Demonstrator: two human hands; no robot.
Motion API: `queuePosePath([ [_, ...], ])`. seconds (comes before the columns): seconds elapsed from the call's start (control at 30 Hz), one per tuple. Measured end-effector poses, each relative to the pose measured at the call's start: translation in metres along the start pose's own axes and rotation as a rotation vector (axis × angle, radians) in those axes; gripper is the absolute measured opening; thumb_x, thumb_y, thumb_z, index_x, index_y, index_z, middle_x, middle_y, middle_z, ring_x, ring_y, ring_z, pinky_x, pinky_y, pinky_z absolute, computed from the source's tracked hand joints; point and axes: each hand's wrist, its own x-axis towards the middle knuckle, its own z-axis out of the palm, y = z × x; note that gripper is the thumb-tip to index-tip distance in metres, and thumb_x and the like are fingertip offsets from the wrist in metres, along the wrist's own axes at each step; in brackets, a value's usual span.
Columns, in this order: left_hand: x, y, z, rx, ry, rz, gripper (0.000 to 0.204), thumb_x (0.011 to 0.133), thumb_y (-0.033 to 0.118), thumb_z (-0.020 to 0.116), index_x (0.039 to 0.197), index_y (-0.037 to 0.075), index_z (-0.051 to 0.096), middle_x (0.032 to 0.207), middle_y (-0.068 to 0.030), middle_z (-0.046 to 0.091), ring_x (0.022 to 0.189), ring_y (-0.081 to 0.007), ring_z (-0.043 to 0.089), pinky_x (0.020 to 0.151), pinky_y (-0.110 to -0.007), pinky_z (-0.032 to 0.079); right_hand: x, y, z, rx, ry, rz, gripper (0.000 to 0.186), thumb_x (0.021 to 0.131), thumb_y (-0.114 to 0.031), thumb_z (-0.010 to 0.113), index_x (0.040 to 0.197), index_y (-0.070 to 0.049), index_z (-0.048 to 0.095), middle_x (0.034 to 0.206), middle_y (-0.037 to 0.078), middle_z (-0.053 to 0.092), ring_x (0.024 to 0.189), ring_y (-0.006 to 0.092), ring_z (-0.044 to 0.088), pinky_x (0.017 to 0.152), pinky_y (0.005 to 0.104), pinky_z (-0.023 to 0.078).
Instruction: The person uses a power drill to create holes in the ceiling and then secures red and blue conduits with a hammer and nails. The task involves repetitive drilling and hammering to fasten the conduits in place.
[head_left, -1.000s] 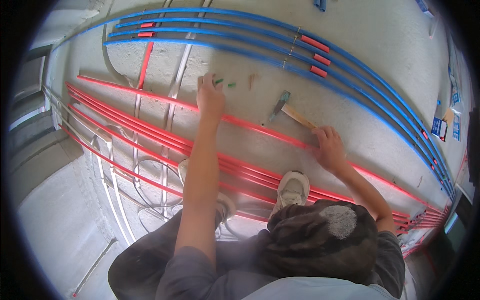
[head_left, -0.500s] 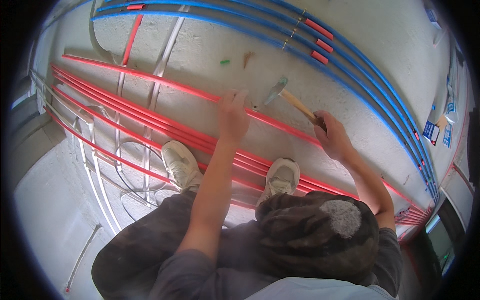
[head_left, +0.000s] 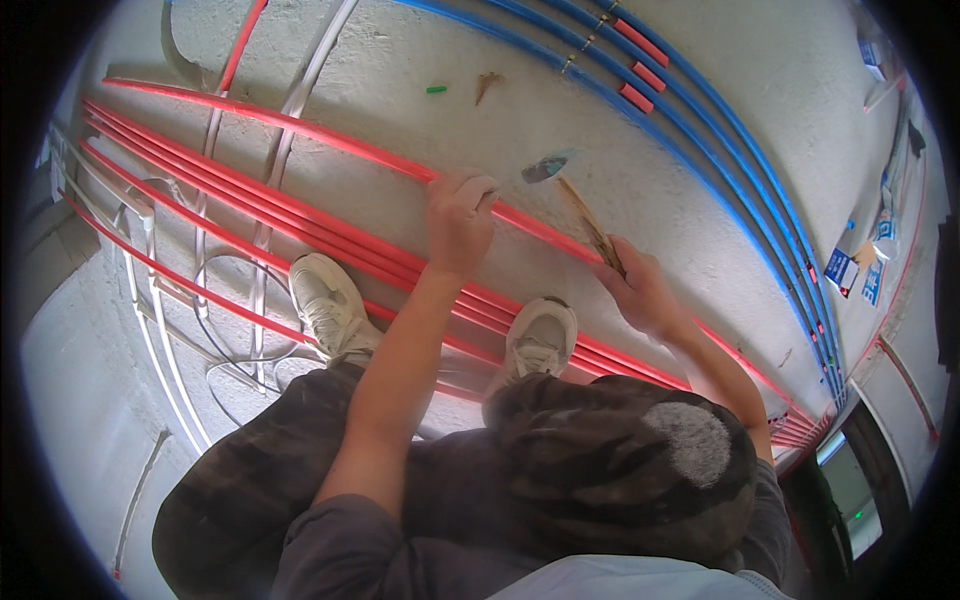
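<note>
Since the earlier frames my left hand [head_left: 458, 215] has drawn back from the far concrete to the uppermost red pipe [head_left: 330, 143], and my right hand [head_left: 632, 283] has taken up the hammer [head_left: 575, 205], which lay loose on the floor a second ago.

My left fingers are curled down over that red pipe, thumb side toward me, pinching something small against it; what it is I cannot tell. My right fingers are wrapped shut around the lower end of the wooden handle, and the hammer slants up and left so that its blurred metal head hangs just above and to the right of my left knuckles, near the pipe.

Nearer me the other red pipes [head_left: 250, 205] run side by side across the concrete floor [head_left: 400, 60]; my two pale shoes [head_left: 330, 305] stand on and among them. White pipes [head_left: 215, 150] cross under the red ones on my left. Beyond the hammer the blue pipes [head_left: 700, 130] curve away, bound by short red sleeves [head_left: 640, 70]. A small green bit [head_left: 436, 89] and a brown scrap [head_left: 486, 84] lie on bare concrete well beyond my left hand.
</note>
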Motion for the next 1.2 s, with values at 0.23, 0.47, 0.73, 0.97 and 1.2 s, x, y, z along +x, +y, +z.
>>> queuePosePath([
  [0.23, -0.003, 0.011, 0.014, 0.096, 0.065, -0.142, 0.036, 0.082, 0.000, 0.077, 0.117, 0.008, 0.074, 0.096, -0.0065, 0.075, 0.096, -0.0271, 0.069, 0.089, -0.043, 0.048, 0.007, 0.003, 0.002, -0.154, -0.034, -0.082, 0.031, 0.106, -0.025, 0.062, 0.128, -0.003, 0.058, 0.102, 0.026, 0.069, 0.095, 0.0492, 0.067, 0.081, 0.0543, 0.052],
  [0.47, -0.004, 0.014, 0.021, 0.139, 0.097, -0.206, 0.048, 0.081, -0.006, 0.071, 0.127, 0.006, 0.072, 0.096, -0.0050, 0.075, 0.093, -0.0262, 0.070, 0.092, -0.042, 0.047, 0.012, -0.009, 0.012, -0.249, -0.024, -0.115, 0.031, 0.108, -0.024, 0.058, 0.132, -0.004, 0.058, 0.106, 0.027, 0.070, 0.100, 0.0504, 0.067, 0.085, 0.0561, 0.053],
  [0.73, -0.013, 0.008, 0.015, -0.172, 0.123, -0.284, 0.060, 0.083, -0.007, 0.068, 0.141, 0.001, 0.060, 0.099, -0.0081, 0.070, 0.100, -0.0262, 0.065, 0.101, -0.044, 0.047, -0.011, -0.025, -0.003, -0.291, 0.161, -0.385, 0.038, 0.103, -0.015, 0.066, 0.139, -0.008, 0.054, 0.108, 0.023, 0.071, 0.093, 0.0482, 0.069, 0.078, 0.0546, 0.056],
  [0.97, -0.022, -0.006, 0.011, -0.063, 0.255, -0.103, 0.066, 0.085, -0.007, 0.063, 0.149, -0.003, 0.047, 0.107, -0.0132, 0.064, 0.114, -0.0299, 0.056, 0.101, -0.040, 0.049, 0.041, 0.016, 0.029, -0.389, -0.030, -0.255, 0.044, 0.099, -0.011, 0.069, 0.139, -0.007, 0.053, 0.108, 0.024, 0.072, 0.089, 0.0504, 0.069, 0.075, 0.0583, 0.055],
  [1.2, -0.025, -0.010, 0.015, -0.108, 0.242, -0.132, 0.066, 0.086, -0.010, 0.059, 0.151, -0.002, 0.043, 0.110, -0.0122, 0.062, 0.111, -0.0269, 0.055, 0.094, -0.035, 0.051, 0.039, 0.023, 0.024, -0.430, -0.049, -0.223, 0.027, 0.105, -0.017, 0.064, 0.127, -0.003, 0.057, 0.099, 0.030, 0.071, 0.092, 0.0528, 0.068, 0.078, 0.0589, 0.053],
])
